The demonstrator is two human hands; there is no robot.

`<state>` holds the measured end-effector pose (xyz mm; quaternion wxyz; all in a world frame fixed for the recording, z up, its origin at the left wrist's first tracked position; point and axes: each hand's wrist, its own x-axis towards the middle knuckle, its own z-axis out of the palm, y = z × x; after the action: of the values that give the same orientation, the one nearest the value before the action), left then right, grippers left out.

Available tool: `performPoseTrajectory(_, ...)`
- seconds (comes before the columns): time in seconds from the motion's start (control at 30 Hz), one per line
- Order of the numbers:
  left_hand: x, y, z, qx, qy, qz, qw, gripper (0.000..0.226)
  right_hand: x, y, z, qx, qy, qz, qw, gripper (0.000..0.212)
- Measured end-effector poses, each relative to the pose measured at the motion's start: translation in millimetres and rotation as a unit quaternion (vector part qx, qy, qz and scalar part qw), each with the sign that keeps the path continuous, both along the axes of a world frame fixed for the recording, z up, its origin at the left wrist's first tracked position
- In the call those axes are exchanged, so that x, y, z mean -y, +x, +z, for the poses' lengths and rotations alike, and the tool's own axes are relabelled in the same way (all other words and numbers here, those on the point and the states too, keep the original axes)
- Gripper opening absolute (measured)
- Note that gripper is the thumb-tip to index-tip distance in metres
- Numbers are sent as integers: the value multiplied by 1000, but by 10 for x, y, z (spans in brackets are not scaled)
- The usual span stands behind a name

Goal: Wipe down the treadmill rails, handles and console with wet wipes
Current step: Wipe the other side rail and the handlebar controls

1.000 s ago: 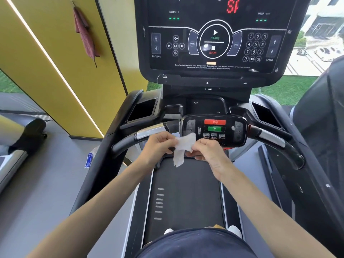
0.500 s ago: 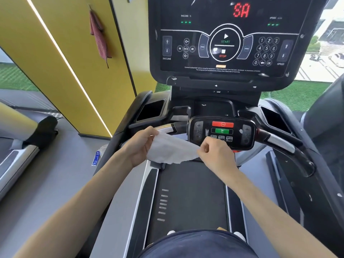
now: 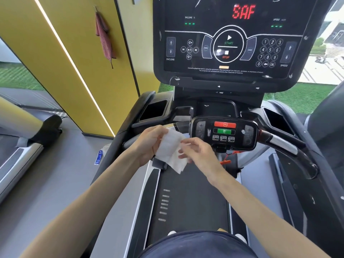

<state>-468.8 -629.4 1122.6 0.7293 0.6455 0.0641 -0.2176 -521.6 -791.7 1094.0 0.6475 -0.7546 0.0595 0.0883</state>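
A white wet wipe (image 3: 172, 151) hangs unfolded between my hands, just in front of the treadmill's left handle. My left hand (image 3: 149, 144) grips its upper left edge, and my right hand (image 3: 197, 151) pinches its right side with fingers spread. The small control pad (image 3: 224, 133) with red and green buttons sits just right of my hands. Above it stands the big black console (image 3: 227, 40), showing red letters. The right handle (image 3: 284, 144) curves off to the right; the left handle (image 3: 175, 125) is mostly hidden behind my left hand and the wipe.
The black belt (image 3: 191, 198) runs below my hands, with my shoes at its near end. Cup holders (image 3: 154, 110) flank the console post. A yellow wall (image 3: 74, 62) with a hanging red cloth (image 3: 104, 38) is on the left, and a blue packet (image 3: 98, 157) lies on the floor.
The wipe was stretched wide between my hands half a second ago. My hands have since come closer together, so it hangs down in a looser sheet. The console's red display changed.
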Motion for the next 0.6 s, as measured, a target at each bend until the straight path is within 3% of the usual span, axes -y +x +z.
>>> performPoseTrajectory(0.1,20,-76,-4,80,51,-111,989,24,35,49,25,-230,245,-39,941,48)
performPoseTrajectory(0.17,10,-123,-10,119,126,-217,961,19,78,36,5,-271,325,-54,905,50)
performPoseTrajectory(0.23,-16,-139,-25,130,141,-262,946,16,103,26,-13,-244,317,-56,915,39)
performPoseTrajectory(0.33,-77,-77,-57,114,98,-104,983,18,138,30,-16,-203,282,-84,934,25)
performPoseTrajectory(0.4,-124,-35,-122,81,151,-34,985,17,178,39,-15,-192,268,-86,940,20)
performPoseTrajectory(0.5,-98,-107,-205,-55,174,-136,974,32,207,35,11,-172,270,-62,945,26)
performPoseTrajectory(0.6,23,-187,-236,-134,64,-118,982,25,208,19,33,-169,272,-39,946,26)
